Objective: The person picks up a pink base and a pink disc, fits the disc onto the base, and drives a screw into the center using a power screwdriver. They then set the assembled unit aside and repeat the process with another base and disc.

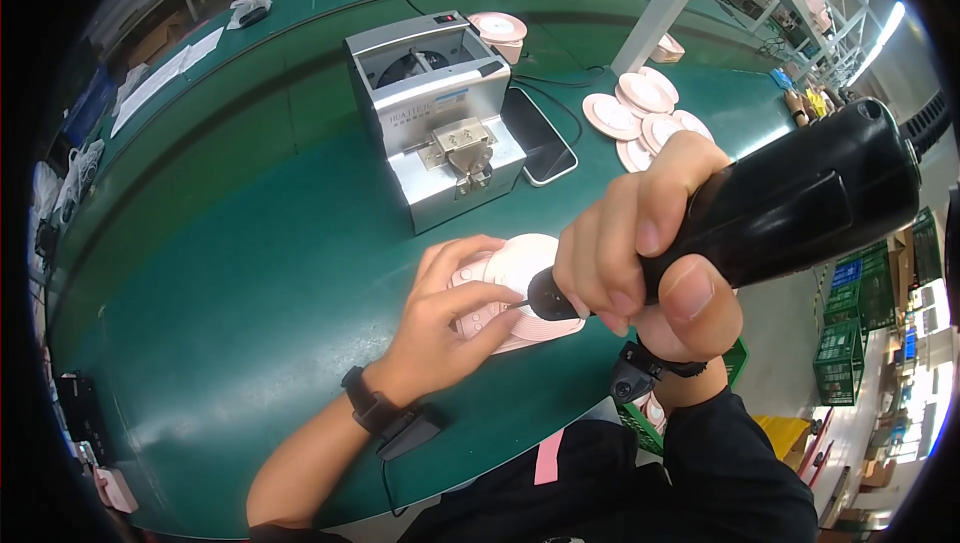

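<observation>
My right hand (655, 228) is wrapped round a large black electric screwdriver (800, 208), tilted so that its nose points down and left. Its thin bit reaches a pale pink plastic part (520, 261) with a round disc and small holes, lying on the green table. Over the left side of that part lies my left hand (432, 328). Its thumb and index finger are pinched round the bit's tip, while the other fingers rest on the part's far edge. Whether a screw sits at the tip is hidden by the fingertips.
A silver screw feeder (435, 133) stands beyond my hands, a phone (538, 138) against its right side. Several pink round parts (645, 108) lie piled near a white post (665, 18). More pink parts (498, 28) sit behind the feeder. Green crates (840, 358) stand off to the right.
</observation>
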Demonstrator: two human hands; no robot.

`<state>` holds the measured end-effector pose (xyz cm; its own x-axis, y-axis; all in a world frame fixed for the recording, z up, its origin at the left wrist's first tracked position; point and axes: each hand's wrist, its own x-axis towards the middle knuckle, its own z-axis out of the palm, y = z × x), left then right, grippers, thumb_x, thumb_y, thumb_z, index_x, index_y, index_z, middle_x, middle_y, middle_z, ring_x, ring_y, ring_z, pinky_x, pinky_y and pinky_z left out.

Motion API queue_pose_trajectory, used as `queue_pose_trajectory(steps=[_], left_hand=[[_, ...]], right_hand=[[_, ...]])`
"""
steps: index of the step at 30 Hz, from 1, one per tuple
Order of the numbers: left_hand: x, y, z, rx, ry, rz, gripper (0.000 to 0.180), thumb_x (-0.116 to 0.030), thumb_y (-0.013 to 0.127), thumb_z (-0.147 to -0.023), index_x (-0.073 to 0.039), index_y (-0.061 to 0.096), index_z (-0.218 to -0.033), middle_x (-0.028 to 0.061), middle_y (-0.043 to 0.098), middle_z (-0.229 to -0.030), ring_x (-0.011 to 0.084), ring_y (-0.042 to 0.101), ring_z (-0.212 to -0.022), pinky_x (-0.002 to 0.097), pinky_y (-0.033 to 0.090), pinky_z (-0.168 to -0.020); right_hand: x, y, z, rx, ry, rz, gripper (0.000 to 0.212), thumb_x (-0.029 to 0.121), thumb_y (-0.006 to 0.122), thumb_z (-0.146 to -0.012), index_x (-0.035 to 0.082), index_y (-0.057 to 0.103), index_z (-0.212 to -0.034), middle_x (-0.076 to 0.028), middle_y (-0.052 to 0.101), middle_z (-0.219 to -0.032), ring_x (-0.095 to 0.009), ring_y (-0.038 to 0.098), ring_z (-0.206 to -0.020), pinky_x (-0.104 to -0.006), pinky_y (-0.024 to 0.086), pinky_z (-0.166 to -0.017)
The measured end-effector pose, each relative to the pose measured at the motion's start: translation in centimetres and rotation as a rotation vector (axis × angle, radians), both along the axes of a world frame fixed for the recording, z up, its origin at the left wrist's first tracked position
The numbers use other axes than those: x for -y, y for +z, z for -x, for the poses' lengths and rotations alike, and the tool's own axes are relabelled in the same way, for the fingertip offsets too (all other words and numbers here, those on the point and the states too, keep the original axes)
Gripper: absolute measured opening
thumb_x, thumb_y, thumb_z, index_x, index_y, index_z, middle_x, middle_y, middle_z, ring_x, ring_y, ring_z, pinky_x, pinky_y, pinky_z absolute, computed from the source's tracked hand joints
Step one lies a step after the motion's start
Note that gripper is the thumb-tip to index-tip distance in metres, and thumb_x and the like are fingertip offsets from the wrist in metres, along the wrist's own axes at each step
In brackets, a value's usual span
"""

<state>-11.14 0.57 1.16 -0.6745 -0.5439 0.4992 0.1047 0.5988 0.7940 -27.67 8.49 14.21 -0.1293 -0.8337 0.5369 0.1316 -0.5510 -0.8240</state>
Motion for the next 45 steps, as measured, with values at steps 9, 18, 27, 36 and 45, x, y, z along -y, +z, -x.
queue_pose_trajectory(steps=[9, 18, 27, 36, 45], left_hand=[[-0.1, -0.1, 0.0, -0.008, 0.036, 0.036, 0.019, -0.002, 0.080, -0.081, -0.006, 0.081, -0.099, 0.0109, 0.068, -0.116, 0.0286, 0.058, -0.112, 0.0377, 0.050, -0.094], [-0.8, 0.2, 0.2, -0.008, 0.175, -0.002, 0.019, 0.000, 0.078, -0.082, -0.007, 0.082, -0.100, 0.0044, 0.070, -0.091, 0.0207, 0.060, -0.090, 0.0323, 0.048, -0.079], [-1.3, 0.0, 0.2, -0.019, 0.181, -0.015, 0.034, -0.002, 0.079, -0.080, -0.007, 0.076, -0.113, 0.0024, 0.075, -0.095, 0.0213, 0.059, -0.096, 0.0348, 0.038, -0.096], [-1.5, -0.1, -0.4, 0.081, 0.164, -0.094, 0.042, -0.002, 0.078, -0.078, -0.007, 0.070, -0.119, 0.0004, 0.078, -0.097, 0.0199, 0.060, -0.099, 0.0357, 0.036, -0.099], [-1.5, -0.4, -0.2, 0.093, 0.188, 0.001, 0.049, -0.005, 0.081, -0.076, -0.005, 0.068, -0.124, 0.0054, 0.076, -0.108, 0.0234, 0.061, -0.106, 0.0379, 0.036, -0.102]], right_hand=[[-0.7, 0.8, 0.5, -0.062, -0.032, 0.030, 0.038, 0.033, 0.070, -0.095, 0.009, 0.041, -0.098, -0.004, 0.051, -0.064, -0.014, 0.048, -0.046, -0.0316, 0.044, -0.050], [-1.2, 1.9, 1.3, -0.080, -0.059, 0.106, 0.037, 0.036, 0.066, -0.098, 0.009, 0.041, -0.100, -0.004, 0.052, -0.067, -0.013, 0.047, -0.047, -0.0314, 0.044, -0.050], [-0.6, 0.8, 0.1, -0.006, -0.065, 0.063, 0.039, 0.030, 0.076, -0.094, 0.009, 0.043, -0.100, -0.002, 0.052, -0.066, -0.013, 0.051, -0.052, -0.0291, 0.043, -0.051], [-1.0, 0.9, -0.8, 0.083, -0.002, -0.049, 0.038, 0.022, 0.078, -0.092, 0.008, 0.044, -0.099, -0.003, 0.052, -0.068, -0.011, 0.051, -0.055, -0.0277, 0.044, -0.052], [-0.1, -0.3, -0.8, 0.090, 0.022, 0.076, 0.031, 0.010, 0.073, -0.090, 0.005, 0.043, -0.098, -0.004, 0.054, -0.070, -0.010, 0.051, -0.058, -0.0271, 0.045, -0.054]])
